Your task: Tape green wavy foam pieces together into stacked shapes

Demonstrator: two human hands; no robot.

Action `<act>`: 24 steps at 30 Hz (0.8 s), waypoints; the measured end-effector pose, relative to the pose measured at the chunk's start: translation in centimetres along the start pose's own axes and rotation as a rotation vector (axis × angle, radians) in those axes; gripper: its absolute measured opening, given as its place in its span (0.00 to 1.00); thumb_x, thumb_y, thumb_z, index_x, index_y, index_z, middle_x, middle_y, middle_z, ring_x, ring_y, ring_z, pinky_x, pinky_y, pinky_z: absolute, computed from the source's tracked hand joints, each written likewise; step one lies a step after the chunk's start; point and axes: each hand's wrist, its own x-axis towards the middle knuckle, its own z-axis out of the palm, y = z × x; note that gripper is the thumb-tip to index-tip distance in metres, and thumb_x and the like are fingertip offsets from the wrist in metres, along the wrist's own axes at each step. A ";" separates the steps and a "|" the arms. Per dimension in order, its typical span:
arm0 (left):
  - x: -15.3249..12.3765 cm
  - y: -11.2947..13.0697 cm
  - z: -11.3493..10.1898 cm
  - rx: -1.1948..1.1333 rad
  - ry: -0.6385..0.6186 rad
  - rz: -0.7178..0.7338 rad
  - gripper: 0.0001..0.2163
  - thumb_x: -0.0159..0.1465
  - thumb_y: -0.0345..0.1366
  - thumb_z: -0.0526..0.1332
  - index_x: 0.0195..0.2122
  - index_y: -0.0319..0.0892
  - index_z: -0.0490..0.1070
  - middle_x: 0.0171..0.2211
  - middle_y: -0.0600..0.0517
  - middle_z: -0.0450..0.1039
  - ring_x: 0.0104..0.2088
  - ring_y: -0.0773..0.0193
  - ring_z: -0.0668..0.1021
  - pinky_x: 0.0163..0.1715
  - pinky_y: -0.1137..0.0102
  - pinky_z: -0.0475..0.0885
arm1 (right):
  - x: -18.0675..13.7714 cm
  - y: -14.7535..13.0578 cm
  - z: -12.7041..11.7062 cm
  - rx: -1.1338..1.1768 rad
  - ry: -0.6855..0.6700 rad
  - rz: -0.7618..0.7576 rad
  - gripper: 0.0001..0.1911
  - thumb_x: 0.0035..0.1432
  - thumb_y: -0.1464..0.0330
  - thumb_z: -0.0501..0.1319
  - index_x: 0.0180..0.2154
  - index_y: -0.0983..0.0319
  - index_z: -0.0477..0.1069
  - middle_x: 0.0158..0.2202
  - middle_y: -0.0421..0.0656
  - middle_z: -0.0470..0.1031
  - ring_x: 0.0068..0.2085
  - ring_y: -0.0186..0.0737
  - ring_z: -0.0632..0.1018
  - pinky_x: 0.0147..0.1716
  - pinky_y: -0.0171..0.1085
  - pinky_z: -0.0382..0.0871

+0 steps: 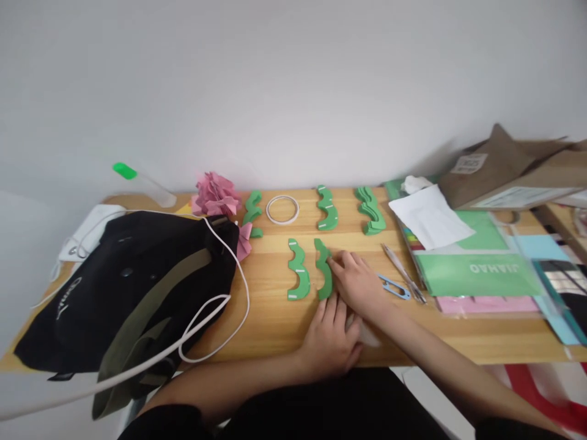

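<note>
A green wavy paper piece (325,278) lies on the wooden table in front of me, with no white strip visible on it. My right hand (360,284) is closed at its right edge, fingertips touching it. My left hand (331,336) is below, its bent fingers pressed at the piece's bottom end. Partly hidden beneath my hands is a whitish object (368,334) that I cannot make out. Just left lies a similar green piece (300,275) with short white strips on it. Farther back are another striped green piece (326,211) and a stack of green wavy pieces (370,211).
A white ring (282,209) and pink paper flower (216,194) lie at the back. A black bag (151,275) and white cable (247,293) occupy the left. On the right are a blue cutter (394,287), a pen (398,266), green folder (477,275), white paper (431,215) and cardboard box (513,168).
</note>
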 end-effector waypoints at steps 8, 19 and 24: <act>0.7 0.0 -0.8 0.109 0.478 0.190 0.08 0.62 0.33 0.56 0.38 0.35 0.72 0.42 0.40 0.78 0.46 0.53 0.78 0.52 0.61 0.66 | 1.1 1.0 -0.8 0.143 -0.004 -0.028 0.12 0.62 0.72 0.57 0.46 0.63 0.75 0.47 0.53 0.72 0.48 0.49 0.72 0.48 0.43 0.66; 8.8 -13.6 -10.2 0.109 -0.003 -0.560 0.09 0.66 0.28 0.55 0.40 0.33 0.74 0.43 0.37 0.74 0.48 0.47 0.76 0.47 0.57 0.71 | 0.1 1.9 -1.6 0.159 0.023 0.048 0.15 0.65 0.71 0.54 0.50 0.64 0.72 0.47 0.52 0.74 0.48 0.47 0.75 0.49 0.42 0.66; 10.7 -17.4 -7.5 0.040 -0.124 -0.584 0.12 0.67 0.35 0.60 0.49 0.37 0.71 0.49 0.43 0.73 0.49 0.54 0.76 0.49 0.55 0.73 | -4.0 4.2 -2.2 0.029 -0.081 0.280 0.16 0.60 0.79 0.50 0.43 0.67 0.74 0.48 0.58 0.75 0.51 0.55 0.76 0.46 0.46 0.68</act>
